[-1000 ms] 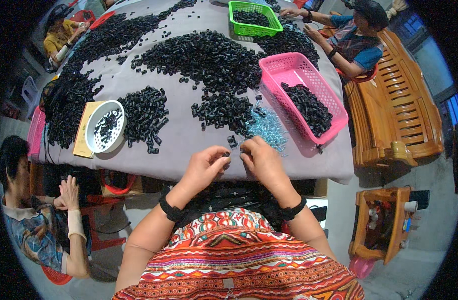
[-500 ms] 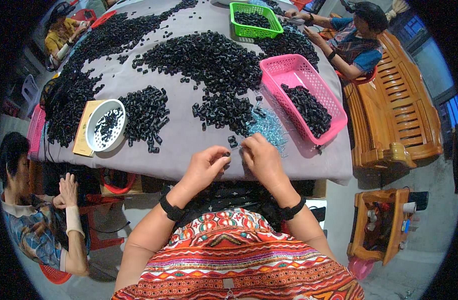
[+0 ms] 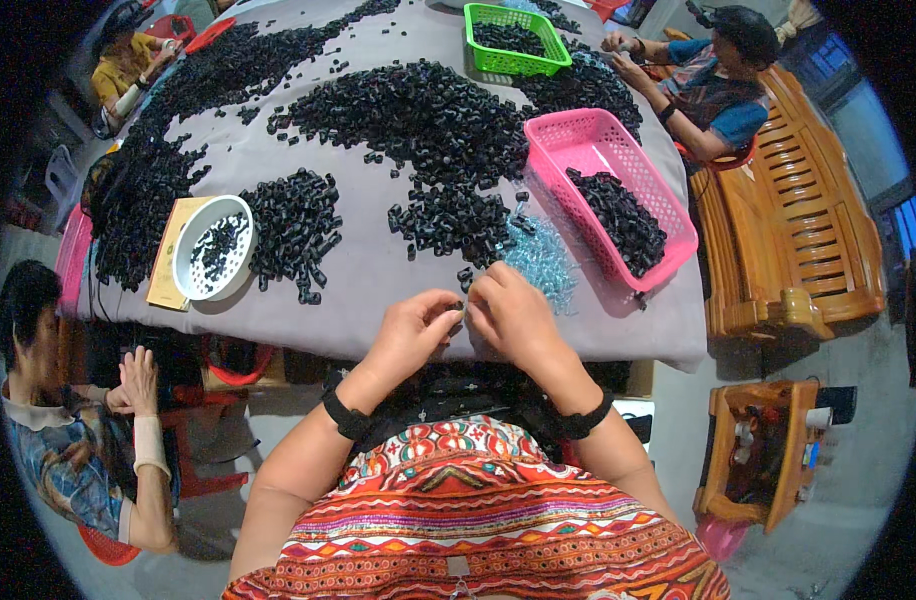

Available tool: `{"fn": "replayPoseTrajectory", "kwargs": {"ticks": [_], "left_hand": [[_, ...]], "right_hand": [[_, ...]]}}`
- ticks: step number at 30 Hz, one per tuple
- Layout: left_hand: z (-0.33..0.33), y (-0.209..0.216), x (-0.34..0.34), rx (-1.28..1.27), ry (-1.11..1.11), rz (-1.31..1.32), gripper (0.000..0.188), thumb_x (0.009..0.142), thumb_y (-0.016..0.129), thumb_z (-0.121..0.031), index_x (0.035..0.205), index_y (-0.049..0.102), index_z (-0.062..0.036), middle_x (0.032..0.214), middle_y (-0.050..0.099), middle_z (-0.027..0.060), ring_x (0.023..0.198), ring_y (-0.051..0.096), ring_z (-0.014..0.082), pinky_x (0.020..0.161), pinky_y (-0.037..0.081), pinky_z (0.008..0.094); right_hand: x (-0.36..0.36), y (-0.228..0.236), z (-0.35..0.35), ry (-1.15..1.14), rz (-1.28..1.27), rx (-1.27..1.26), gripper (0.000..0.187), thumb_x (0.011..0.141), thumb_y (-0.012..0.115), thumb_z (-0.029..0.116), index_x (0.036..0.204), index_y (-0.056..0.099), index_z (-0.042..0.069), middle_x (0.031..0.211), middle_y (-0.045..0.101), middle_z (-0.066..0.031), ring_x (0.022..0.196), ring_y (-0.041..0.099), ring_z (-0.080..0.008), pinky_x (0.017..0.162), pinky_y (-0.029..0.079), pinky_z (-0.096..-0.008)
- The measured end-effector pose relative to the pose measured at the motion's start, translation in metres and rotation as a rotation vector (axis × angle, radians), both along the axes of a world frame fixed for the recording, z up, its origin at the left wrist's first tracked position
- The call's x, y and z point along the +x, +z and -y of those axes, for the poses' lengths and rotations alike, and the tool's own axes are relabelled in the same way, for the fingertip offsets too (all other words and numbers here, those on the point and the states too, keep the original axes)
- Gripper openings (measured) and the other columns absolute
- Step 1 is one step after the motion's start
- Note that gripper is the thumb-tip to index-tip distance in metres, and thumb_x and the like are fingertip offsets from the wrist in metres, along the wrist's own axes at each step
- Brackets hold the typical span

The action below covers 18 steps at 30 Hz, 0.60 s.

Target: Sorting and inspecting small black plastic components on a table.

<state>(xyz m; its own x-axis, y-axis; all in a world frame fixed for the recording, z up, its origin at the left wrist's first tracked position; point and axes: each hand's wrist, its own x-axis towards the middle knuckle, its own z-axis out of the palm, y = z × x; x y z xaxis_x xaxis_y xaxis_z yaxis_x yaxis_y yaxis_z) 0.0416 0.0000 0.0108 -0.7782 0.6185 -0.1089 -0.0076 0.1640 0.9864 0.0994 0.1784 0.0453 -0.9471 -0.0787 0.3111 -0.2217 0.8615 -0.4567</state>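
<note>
Head view: the thumb and forefinger of the left hand (image 3: 418,328) are pinched close together on a small black piece (image 3: 455,307). Just right of them, the fingers of the right hand (image 3: 510,312) are bent and bunched, their tips near that piece; whether they grip anything, I cannot tell. Both hands are above the near edge of a grey-covered table (image 3: 368,245).

Just beyond the right fingertips lie a few loose black pieces (image 3: 465,279), and close by, to their right, a spread of clear bluish pieces (image 3: 543,265). Farther ahead of the fingers is a heap of black pieces (image 3: 448,220), with a larger mound (image 3: 408,115) behind it. To the fingers' right, past the bluish pieces, a pink basket (image 3: 596,158) holds black pieces. Well to their left, a white bowl (image 3: 214,288) with black bits leans over a yellowish box (image 3: 165,280). Farthest ahead, slightly right, is a green basket (image 3: 518,66).
</note>
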Motion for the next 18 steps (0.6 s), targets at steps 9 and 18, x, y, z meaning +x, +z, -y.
{"fn": "replayPoseTrajectory", "kwargs": {"ticks": [9, 18], "left_hand": [[0.001, 0.001, 0.001, -0.041, -0.047, -0.122, 0.018, 0.094, 0.064, -0.010, 0.110, 0.069, -0.0028, 0.079, 0.067, 0.0011, 0.065, 0.059, 0.0060, 0.058, 0.050, 0.0234], [0.006, -0.002, 0.000, 0.047, -0.084, -0.032, 0.021, 0.094, 0.064, -0.010, 0.113, 0.067, -0.0007, 0.088, 0.069, 0.0021, 0.070, 0.060, 0.0071, 0.062, 0.051, 0.0237]], "right_hand": [[0.005, 0.014, 0.003, 0.055, -0.017, 0.056, 0.012, 0.080, 0.066, 0.009, 0.087, 0.057, 0.004, 0.091, 0.054, -0.0135, 0.086, 0.060, -0.0332, 0.072, 0.052, -0.0439], [0.003, 0.007, -0.002, 0.070, 0.210, -0.374, 0.020, 0.084, 0.070, 0.013, 0.097, 0.061, 0.000, 0.078, 0.064, -0.0149, 0.072, 0.064, -0.0300, 0.065, 0.052, -0.0375]]}}
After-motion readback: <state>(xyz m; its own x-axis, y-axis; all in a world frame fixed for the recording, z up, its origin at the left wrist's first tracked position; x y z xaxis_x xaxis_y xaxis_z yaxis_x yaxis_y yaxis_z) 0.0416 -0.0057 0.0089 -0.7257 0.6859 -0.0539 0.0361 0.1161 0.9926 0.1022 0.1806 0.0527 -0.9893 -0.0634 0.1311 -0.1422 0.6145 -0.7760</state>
